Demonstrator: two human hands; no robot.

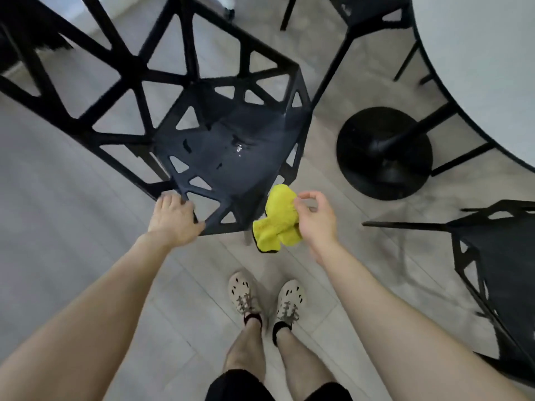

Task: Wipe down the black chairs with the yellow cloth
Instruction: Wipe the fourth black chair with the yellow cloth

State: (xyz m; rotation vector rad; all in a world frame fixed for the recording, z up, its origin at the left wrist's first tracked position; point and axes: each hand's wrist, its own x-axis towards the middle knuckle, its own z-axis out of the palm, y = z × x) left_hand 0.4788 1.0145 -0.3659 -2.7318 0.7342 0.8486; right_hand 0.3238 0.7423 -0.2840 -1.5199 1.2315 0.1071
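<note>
left grip (173, 218) clasps front edge of black lattice plastic chair (220, 160); right grip (314, 219) pinches crumpled yellow microfibre cloth (278, 221).

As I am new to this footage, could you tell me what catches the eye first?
The yellow cloth, bunched in the right hand, stands out at centre. Beside it the left hand grips the front rim of a black chair, whose seat shows a wet glint. A round black table base sits to the right.
</note>
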